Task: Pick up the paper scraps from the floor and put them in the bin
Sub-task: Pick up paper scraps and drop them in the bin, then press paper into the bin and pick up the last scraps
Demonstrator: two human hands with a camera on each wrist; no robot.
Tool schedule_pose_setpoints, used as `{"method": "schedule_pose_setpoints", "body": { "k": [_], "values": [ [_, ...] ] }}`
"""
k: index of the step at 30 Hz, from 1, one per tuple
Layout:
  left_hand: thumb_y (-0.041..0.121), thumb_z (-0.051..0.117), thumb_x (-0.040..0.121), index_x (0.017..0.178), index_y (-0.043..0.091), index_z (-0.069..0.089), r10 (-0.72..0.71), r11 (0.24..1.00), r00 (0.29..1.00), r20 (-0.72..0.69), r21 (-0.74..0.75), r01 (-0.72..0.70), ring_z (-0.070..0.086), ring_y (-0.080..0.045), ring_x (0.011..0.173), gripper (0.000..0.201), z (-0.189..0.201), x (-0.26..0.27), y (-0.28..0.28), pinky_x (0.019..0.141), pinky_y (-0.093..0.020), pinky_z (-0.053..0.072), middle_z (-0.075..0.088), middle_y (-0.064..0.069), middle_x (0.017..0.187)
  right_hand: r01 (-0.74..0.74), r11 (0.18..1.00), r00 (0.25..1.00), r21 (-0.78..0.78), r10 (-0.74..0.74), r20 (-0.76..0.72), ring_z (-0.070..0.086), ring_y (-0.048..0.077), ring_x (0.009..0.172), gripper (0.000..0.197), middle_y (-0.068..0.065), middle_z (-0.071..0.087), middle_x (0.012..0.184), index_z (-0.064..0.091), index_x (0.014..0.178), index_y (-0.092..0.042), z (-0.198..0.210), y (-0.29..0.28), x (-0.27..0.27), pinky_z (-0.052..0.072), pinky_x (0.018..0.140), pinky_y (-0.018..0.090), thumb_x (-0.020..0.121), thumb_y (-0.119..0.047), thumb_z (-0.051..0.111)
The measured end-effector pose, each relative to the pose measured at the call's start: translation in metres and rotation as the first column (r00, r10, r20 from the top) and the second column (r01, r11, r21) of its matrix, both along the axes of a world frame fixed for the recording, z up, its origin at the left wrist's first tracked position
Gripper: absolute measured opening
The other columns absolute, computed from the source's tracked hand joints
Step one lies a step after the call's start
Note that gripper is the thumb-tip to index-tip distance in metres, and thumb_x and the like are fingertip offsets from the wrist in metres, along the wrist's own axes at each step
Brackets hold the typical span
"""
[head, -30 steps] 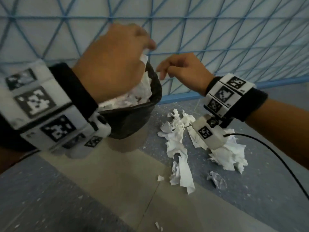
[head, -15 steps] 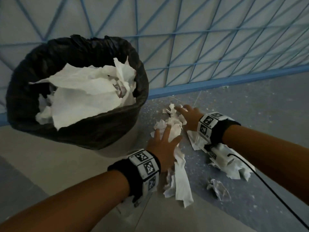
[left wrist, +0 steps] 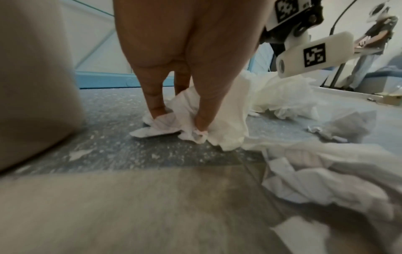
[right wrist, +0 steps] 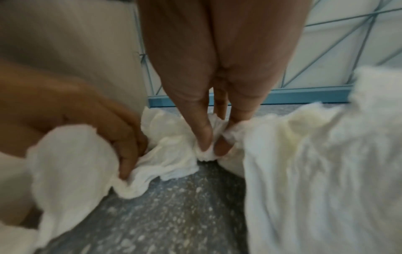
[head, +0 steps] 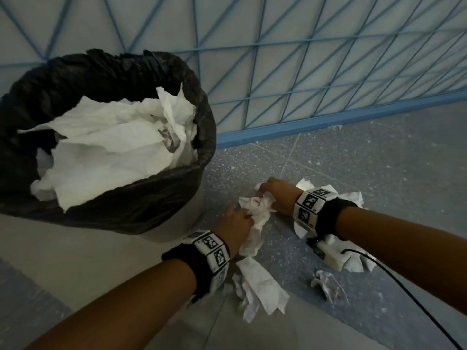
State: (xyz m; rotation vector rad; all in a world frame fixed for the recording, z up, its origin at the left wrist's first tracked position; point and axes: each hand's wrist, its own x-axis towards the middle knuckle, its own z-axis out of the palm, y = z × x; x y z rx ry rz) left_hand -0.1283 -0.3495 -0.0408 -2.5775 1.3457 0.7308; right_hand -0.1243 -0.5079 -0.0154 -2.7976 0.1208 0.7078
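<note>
White crumpled paper scraps (head: 257, 210) lie on the speckled floor just right of the bin (head: 161, 77). The bin is lined with a black bag and holds a heap of white paper. My left hand (head: 237, 218) pinches the near side of one scrap, its thumb and fingers curled into the paper (left wrist: 191, 120). My right hand (head: 273, 193) pinches the far side of the same bunch (right wrist: 206, 151). More scraps (head: 260, 284) lie near my left wrist, and others (head: 351, 198) lie under my right wrist.
A small crumpled wad (head: 328, 284) lies to the right on the floor. A blue-framed grid wall (head: 303, 72) stands close behind. A black cable (head: 404, 294) trails from my right wrist. A person (left wrist: 369, 43) stands far off in the left wrist view.
Both hands came down from the bin's rim to the floor. They went from reaching flat over the scraps to pinching them, bunching the paper between them.
</note>
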Motion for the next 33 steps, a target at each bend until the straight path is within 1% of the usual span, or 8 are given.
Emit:
{"method": "schedule_pose_setpoints", "body": {
  "k": [4,9,12,16,19,21,26,33],
  "values": [
    [0.010,0.042,0.094,0.122,0.006,0.052,0.105,0.971,0.984,-0.144,-0.197,-0.133,0.043,-0.030,0.127,0.030,0.019,-0.002,0.022,0.107,-0.033,0.032,0.047,-0.013,0.135,0.122,0.983,0.987,0.137,-0.135,0.090,0.055,0.028,0.111,0.032,0.018,0.059,0.122,0.060,0.113,-0.003,0.031,-0.007,-0.010,0.041,0.088,0.026,0.081,-0.003,0.061],
    [0.005,0.051,0.089,0.106,0.006,0.060,0.142,0.825,0.936,-0.321,-0.484,-0.291,0.054,-0.026,0.108,0.020,0.090,-0.028,0.050,0.094,-0.036,0.045,0.053,-0.011,0.118,0.261,0.888,0.902,0.379,-0.364,0.231,0.053,0.016,0.073,0.033,0.015,0.062,0.098,0.062,0.105,0.002,0.078,-0.011,-0.004,0.050,0.063,0.020,0.075,0.013,0.058],
    [0.006,0.054,0.088,0.104,0.008,0.061,0.071,0.706,0.964,-0.255,-0.670,-0.230,0.055,-0.023,0.104,0.017,0.144,-0.045,0.069,0.088,-0.030,0.044,0.055,-0.009,0.111,0.270,0.755,0.782,0.597,-0.534,0.321,0.053,0.006,0.057,0.027,0.006,0.059,0.075,0.063,0.098,0.005,0.120,-0.009,0.007,0.048,0.046,0.008,0.074,0.018,0.057],
    [0.012,0.057,0.084,0.097,0.013,0.062,0.145,0.548,0.986,-0.085,-0.823,-0.152,0.051,-0.010,0.092,0.014,0.221,-0.039,0.096,0.075,-0.015,0.034,0.052,0.004,0.097,0.092,0.584,0.570,0.806,-0.695,0.439,0.056,0.003,0.052,0.039,0.002,0.054,0.068,0.057,0.071,-0.019,0.191,0.008,0.020,0.053,0.051,0.018,0.071,0.019,0.060],
    [0.016,0.059,0.084,0.097,0.013,0.063,0.274,0.567,0.957,0.095,-0.820,-0.081,0.051,-0.012,0.091,0.014,0.267,-0.022,0.117,0.072,-0.017,0.033,0.053,0.004,0.095,-0.090,0.461,0.546,0.883,-0.719,0.431,0.055,0.007,0.058,0.040,0.002,0.054,0.070,0.054,0.070,-0.020,0.229,0.041,0.021,0.053,0.052,0.019,0.069,0.020,0.060],
    [0.018,0.059,0.083,0.098,0.012,0.063,0.348,0.659,0.917,0.194,-0.747,-0.092,0.056,-0.022,0.099,0.016,0.279,-0.004,0.132,0.079,-0.027,0.037,0.059,-0.006,0.103,-0.144,0.494,0.584,0.858,-0.657,0.476,0.056,0.011,0.061,0.039,0.005,0.056,0.074,0.054,0.071,-0.021,0.238,0.071,0.019,0.054,0.055,0.022,0.068,0.016,0.062],
    [0.012,0.057,0.085,0.103,0.003,0.062,0.419,0.882,0.863,0.283,-0.353,-0.312,0.058,-0.035,0.104,0.021,0.269,0.035,0.158,0.084,-0.039,0.047,0.062,-0.018,0.113,-0.271,0.934,0.669,0.235,0.007,0.744,0.049,0.023,0.087,0.020,0.016,0.051,0.097,0.062,0.090,-0.006,0.223,0.141,0.022,0.033,0.066,0.013,0.072,0.003,0.060],
    [0.024,0.055,0.089,0.106,0.005,0.065,0.274,0.962,0.958,0.086,-0.020,-0.274,0.052,-0.024,0.084,0.028,0.238,0.041,0.162,0.078,-0.030,0.043,0.062,-0.009,0.094,-0.432,0.894,0.875,-0.115,0.447,0.188,0.052,0.024,0.087,0.029,0.015,0.066,0.110,0.069,0.099,-0.004,0.201,0.169,0.028,0.027,0.053,0.019,0.081,0.005,0.048]
  ]
}}
